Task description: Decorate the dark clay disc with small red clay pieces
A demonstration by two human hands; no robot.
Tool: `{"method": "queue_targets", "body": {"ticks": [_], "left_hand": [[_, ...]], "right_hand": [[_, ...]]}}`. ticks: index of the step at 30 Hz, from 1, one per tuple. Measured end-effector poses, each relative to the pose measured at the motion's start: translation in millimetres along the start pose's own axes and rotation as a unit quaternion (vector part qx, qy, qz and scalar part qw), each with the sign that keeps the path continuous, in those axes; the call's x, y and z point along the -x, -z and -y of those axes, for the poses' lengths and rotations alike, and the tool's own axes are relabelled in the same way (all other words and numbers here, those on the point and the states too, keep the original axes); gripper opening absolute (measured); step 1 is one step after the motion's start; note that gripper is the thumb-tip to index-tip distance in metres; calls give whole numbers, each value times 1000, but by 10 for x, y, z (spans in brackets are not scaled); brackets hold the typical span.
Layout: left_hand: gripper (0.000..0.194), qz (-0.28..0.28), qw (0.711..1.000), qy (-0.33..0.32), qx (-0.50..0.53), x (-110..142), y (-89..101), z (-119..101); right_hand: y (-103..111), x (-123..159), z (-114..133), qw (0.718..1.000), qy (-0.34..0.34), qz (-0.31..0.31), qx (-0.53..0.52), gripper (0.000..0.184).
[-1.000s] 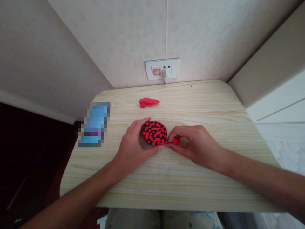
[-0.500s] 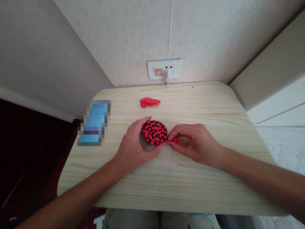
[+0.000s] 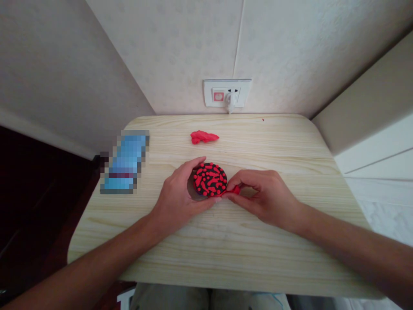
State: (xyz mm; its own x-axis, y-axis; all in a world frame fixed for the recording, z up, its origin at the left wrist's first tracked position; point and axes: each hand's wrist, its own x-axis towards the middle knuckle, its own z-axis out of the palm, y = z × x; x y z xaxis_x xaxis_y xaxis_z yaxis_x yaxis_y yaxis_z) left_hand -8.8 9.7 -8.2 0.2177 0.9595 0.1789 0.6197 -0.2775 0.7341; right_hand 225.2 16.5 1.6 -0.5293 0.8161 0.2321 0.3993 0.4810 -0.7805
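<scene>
A round black piece (image 3: 210,179) covered with red clay dots and squiggles sits at the middle of the table. Curled around its left side, my left hand (image 3: 180,191) grips it, index finger at the far edge and thumb at the near edge. My right hand (image 3: 258,191) pinches a strip of red clay (image 3: 236,190) between thumb and fingertips, at the piece's lower right edge. Part of that strip runs along the near rim toward the left thumb. Farther back lies a loose lump of red clay (image 3: 204,137).
A blurred-out phone-like object (image 3: 125,161) with a blue screen lies at the table's left. Against the wall behind is a socket (image 3: 227,93) with a white plug in it. A tiny red speck (image 3: 263,120) rests near the back edge of the wooden table (image 3: 206,258).
The view has shifted slightly. My right fingertips have come a little closer to the left thumb along the near rim, and less of the red strip shows between them.
</scene>
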Motion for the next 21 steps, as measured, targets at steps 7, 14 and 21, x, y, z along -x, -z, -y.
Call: {"method": "queue_targets", "body": {"ticks": [7, 14, 21], "left_hand": [[83, 9, 1000, -20, 1, -13, 13, 19], [83, 38, 994, -96, 31, -343, 12, 91], [85, 57, 990, -127, 35, -501, -29, 134]], "right_hand": [[-59, 20, 6, 999, -28, -12, -35, 3], [-20, -52, -88, 998, -17, -51, -40, 1], [12, -49, -167, 997, -38, -57, -35, 3]]}}
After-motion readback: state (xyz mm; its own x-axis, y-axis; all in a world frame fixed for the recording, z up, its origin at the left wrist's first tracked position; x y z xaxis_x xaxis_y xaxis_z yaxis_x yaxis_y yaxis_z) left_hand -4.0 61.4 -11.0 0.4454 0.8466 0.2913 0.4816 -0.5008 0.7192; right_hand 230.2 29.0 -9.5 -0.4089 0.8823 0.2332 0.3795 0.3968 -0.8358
